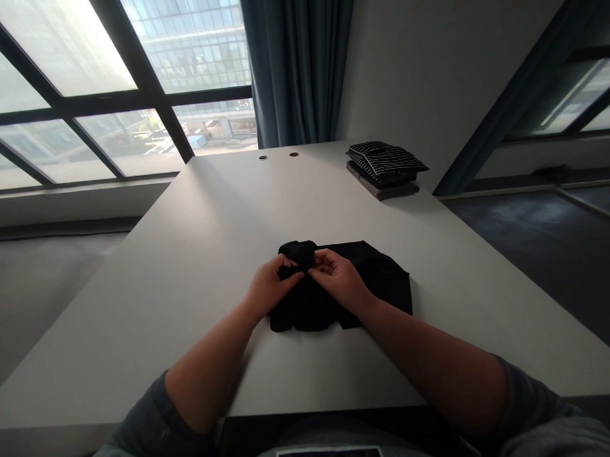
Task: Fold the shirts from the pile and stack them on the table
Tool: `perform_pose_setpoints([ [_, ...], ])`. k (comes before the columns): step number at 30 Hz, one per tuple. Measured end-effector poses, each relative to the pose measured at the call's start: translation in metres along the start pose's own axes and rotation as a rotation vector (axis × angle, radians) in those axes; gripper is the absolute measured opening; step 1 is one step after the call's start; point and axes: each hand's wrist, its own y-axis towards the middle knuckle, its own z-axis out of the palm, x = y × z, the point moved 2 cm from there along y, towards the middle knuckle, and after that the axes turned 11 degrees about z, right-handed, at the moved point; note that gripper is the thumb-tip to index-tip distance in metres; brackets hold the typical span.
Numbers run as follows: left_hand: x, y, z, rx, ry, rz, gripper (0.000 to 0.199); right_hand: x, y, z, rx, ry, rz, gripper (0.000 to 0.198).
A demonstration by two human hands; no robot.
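A black garment (376,272), partly folded, lies on the white table in front of me. What kind of garment it is cannot be made out. My left hand (274,283) pinches the bunched cloth at its upper left, thumb pointing right. Close beside it, my right hand (339,277) grips the same raised part of the cloth with thumb and fingers. The two thumb tips nearly meet. To the right of my right hand the cloth spreads flat, and its lower part hangs together in folds toward me.
A stack of folded clothes (385,169), a black one with white stripes on top, sits at the table's far right edge. Two round grommets (278,156) are set near the far edge of the white table (196,259). Beyond stand a blue curtain (299,62) and windows.
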Motion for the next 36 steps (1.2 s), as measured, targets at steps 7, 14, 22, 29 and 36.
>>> perform_pose_setpoints([
  [7,-0.009,-0.004,0.002,0.026,0.186,0.077,0.016,0.002,-0.005,0.002,-0.109,-0.108,-0.042,0.028],
  [14,-0.013,-0.011,0.013,0.119,0.366,0.205,0.013,0.008,-0.008,0.001,-0.194,-0.344,-0.069,0.023],
  [22,-0.017,-0.013,0.015,0.116,0.424,0.266,0.014,-0.003,-0.001,0.0,-0.14,-0.141,0.069,0.031],
  [29,-0.009,-0.01,0.013,0.016,0.221,0.157,0.01,-0.006,-0.001,0.008,-0.026,0.361,0.206,0.036],
  [36,-0.007,-0.007,0.009,-0.049,0.074,0.054,0.022,-0.003,0.001,0.006,0.082,0.439,0.268,0.039],
])
